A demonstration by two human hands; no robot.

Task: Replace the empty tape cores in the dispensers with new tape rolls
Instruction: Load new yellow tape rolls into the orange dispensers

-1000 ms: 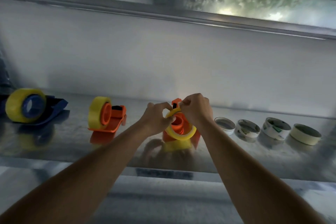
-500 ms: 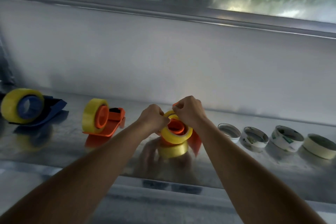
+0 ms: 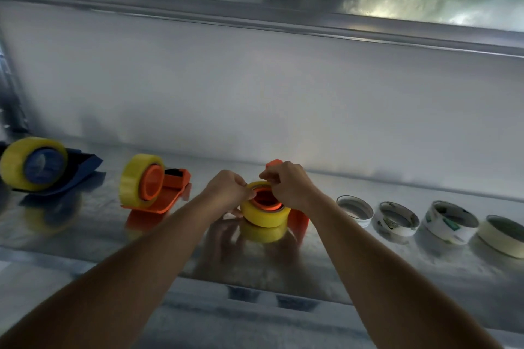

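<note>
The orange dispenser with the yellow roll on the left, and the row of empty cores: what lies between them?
In the head view, both hands and another orange dispenser with its yellow roll.

Single head cam, looked fwd and down, close over metal shelf (image 3: 85, 238) at arm's reach, toward back wall (image 3: 255, 88).

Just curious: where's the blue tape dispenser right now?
Head view, far left of the metal shelf: the blue dispenser, loaded with yellow tape, sits left of the orange dispenser.

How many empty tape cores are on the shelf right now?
4, in a row right of the hands: first core, second core, third core, fourth core at the frame's right edge. More may lie beyond it.
</note>
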